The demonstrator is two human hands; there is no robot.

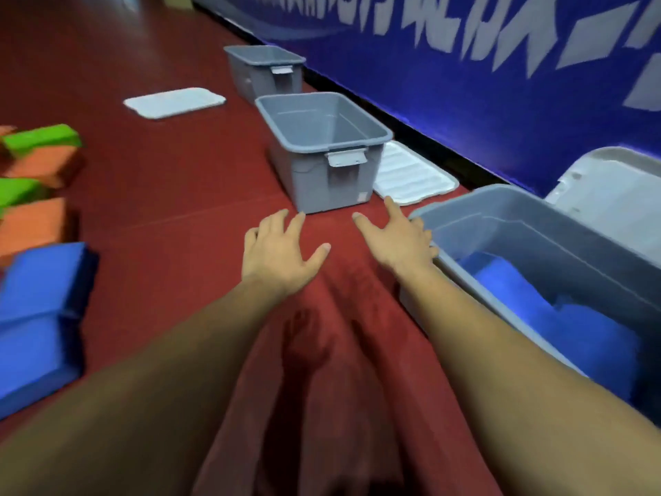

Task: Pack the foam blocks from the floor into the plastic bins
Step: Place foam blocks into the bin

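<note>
Both hands, left (277,254) and right (398,239), hung spread and empty over bare red floor (171,195). The nearest bin (529,223) held blue foam (558,327); the middle bin (322,137) was empty. More blocks (35,309) lay left.

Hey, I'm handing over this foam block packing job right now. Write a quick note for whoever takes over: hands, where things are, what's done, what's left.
Left hand: open, holds nothing, over the red floor.
Right hand: open, holds nothing, beside the near bin.
Done: packed blue blocks lie in the near bin.
The middle bin looks empty; the far bin hides its inside.
Left: loose blue blocks, orange blocks and green blocks on the floor at the left, not yet packed.
Lids are off: the flat lid lies near the far bin, the ribbed lid beside the middle bin.
</note>
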